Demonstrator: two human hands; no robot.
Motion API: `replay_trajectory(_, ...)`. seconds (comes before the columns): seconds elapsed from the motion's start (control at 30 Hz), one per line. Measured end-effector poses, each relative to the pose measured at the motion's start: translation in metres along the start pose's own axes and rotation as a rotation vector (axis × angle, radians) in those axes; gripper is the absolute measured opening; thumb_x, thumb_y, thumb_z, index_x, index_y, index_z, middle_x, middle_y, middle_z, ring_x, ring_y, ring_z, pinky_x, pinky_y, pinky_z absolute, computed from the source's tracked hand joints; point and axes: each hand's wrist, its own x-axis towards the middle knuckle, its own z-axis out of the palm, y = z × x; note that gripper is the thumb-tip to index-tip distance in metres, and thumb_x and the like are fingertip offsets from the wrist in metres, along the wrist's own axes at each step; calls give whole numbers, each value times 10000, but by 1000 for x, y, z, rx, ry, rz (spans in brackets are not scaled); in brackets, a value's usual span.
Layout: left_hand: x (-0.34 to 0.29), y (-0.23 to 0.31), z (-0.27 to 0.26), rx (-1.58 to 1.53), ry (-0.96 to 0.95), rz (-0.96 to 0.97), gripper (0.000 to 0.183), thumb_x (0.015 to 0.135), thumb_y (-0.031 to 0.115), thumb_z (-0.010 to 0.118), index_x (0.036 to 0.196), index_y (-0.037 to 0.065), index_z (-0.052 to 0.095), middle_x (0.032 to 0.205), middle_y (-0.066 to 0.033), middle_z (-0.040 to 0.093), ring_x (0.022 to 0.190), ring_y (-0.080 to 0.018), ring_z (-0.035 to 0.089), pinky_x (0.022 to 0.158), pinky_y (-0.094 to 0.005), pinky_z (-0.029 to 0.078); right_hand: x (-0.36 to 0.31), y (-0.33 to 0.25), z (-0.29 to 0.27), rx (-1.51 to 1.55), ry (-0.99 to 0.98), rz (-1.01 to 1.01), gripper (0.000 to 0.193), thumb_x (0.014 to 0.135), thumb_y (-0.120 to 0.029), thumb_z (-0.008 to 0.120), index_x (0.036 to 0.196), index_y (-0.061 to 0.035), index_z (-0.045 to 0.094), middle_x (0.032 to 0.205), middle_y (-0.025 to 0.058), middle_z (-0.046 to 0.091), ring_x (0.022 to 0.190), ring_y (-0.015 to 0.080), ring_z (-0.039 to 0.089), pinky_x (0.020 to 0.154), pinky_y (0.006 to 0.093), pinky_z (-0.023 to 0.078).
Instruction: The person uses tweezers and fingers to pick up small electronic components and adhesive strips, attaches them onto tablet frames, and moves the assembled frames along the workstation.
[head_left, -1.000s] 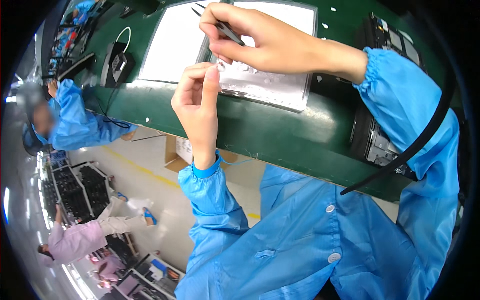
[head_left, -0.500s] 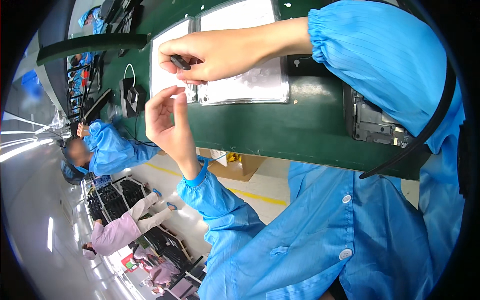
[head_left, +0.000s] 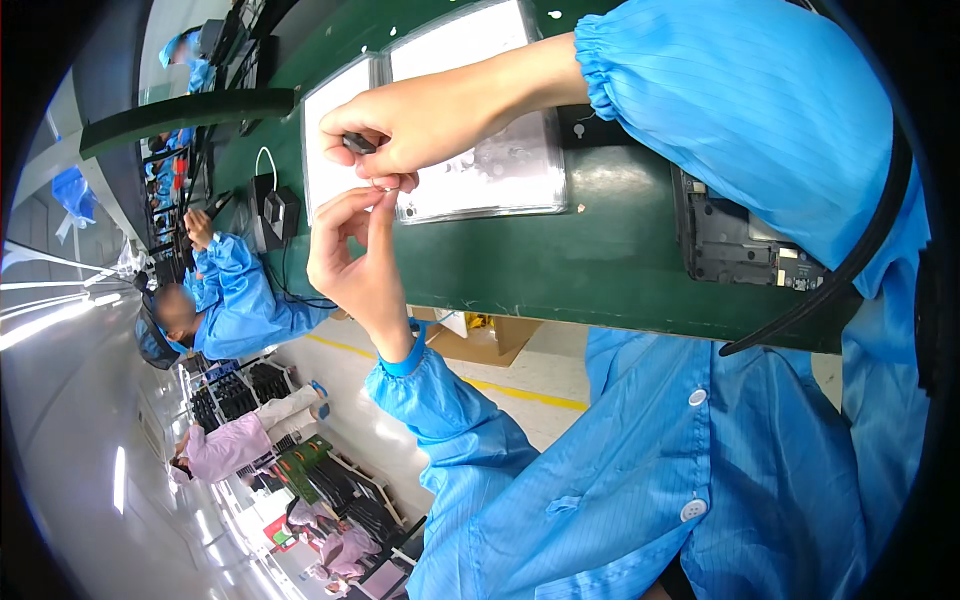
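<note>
My right hand (head_left: 415, 120) reaches in from the upper right, its fingers curled round a small black tool (head_left: 358, 143). Only the tool's blunt end shows; the fist hides the rest, so its kind is unclear. Just below, my left hand (head_left: 355, 265) has thumb and forefinger pinched together, and they meet the right fingertips. A tiny pale thing shows between the fingertips, too small to name. Beneath both hands lie two bright white panels with clear rims, a larger one (head_left: 490, 185) and a narrower one (head_left: 322, 95), on the green bench (head_left: 480, 265).
An opened dark electronic device (head_left: 725, 240) lies by my right sleeve. A black box (head_left: 270, 210) with a white cable stands left of the panels. A black cable (head_left: 800, 320) hangs across the right side. A co-worker in blue (head_left: 250, 310) sits at left; an open carton (head_left: 490, 340) is below the bench.
My left hand has moved slightly up and right, and its pinched fingertips now meet the right hand's, where a gap showed before. The right fist has turned slightly. The view has shifted a little.
</note>
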Motion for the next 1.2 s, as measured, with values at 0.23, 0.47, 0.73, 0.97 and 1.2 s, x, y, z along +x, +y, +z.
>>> replay_trajectory(0.23,2,-5,4,136,-55,26,135,799,-42,754,888,22,675,882,-22,696,624,-65,489,573,-217,385,5,10,-5,-118,51,12,158,928,-84,531,1057,-14,472,780,74,586,701,157,617,627,328,502)
replay_trajectory(0.47,-6,-22,8,124,-128,-108,182,890,51,713,1068,20,691,888,-35,753,655,-67,558,609,-224,408,12,8,-20,-282,57,47,195,893,-70,532,1072,-15,476,772,83,619,675,166,618,625,340,493)
replay_trajectory(0.73,36,13,34,-51,36,-44,138,863,104,782,963,17,741,839,-19,746,719,-19,621,566,-187,329,-10,-49,-47,-319,-2,76,197,946,-126,538,1069,16,478,842,103,673,720,167,664,651,317,533)
replay_trajectory(0.97,106,84,71,-348,-34,184,164,878,89,765,998,-19,735,1014,-82,747,709,-33,591,636,-185,461,-97,-131,-79,-153,436,118,218,1011,-170,565,1089,29,524,904,127,661,858,195,669,770,313,552)
replay_trajectory(1.2,134,127,169,-672,-168,329,202,843,150,816,976,14,748,1150,-86,709,715,-38,586,678,-192,457,-188,-134,-114,156,688,92,231,944,-151,699,1011,-9,529,932,109,682,842,174,703,781,267,588)
